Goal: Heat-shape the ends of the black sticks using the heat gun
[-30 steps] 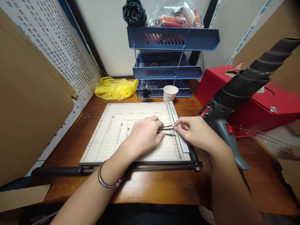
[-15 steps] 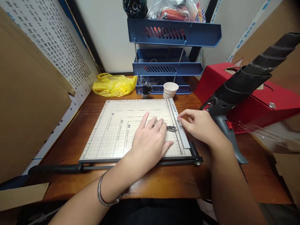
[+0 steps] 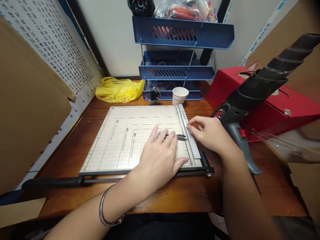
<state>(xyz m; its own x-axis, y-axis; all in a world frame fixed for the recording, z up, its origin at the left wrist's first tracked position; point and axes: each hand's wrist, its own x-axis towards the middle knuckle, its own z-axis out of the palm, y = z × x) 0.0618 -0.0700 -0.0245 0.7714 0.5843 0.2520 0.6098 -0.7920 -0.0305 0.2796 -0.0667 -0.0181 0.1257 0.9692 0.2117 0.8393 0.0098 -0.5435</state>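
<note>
A paper cutter (image 3: 105, 146) with a cream gridded board lies flat on the wooden desk. My left hand (image 3: 160, 153) rests palm down on it, fingers stretched out over several thin black strips (image 3: 181, 137). The strips' right ends show beside my fingers, pointing at the metal guide bar (image 3: 189, 133); my hand covers much of the rest. At that bar, my right hand (image 3: 208, 135) is closed in a pinch, thumb against forefinger. Whatever the pinch holds, if anything, is too small to make out. The cutter's blade arm (image 3: 52, 182) lies along the board's near edge.
Behind the board stand a small clear cup of black strips (image 3: 155, 95) and a white paper cup (image 3: 180, 95). Farther back are blue stacked trays (image 3: 175, 73) and a yellow plastic bag (image 3: 120, 90). A grey-black blower (image 3: 237, 110) and a red box (image 3: 282, 106) occupy the right side.
The whole view has shifted slightly. My left hand has slid a little toward me over the strips, and more of their length shows between my fingers. My right hand keeps its pinch at the guide bar.
</note>
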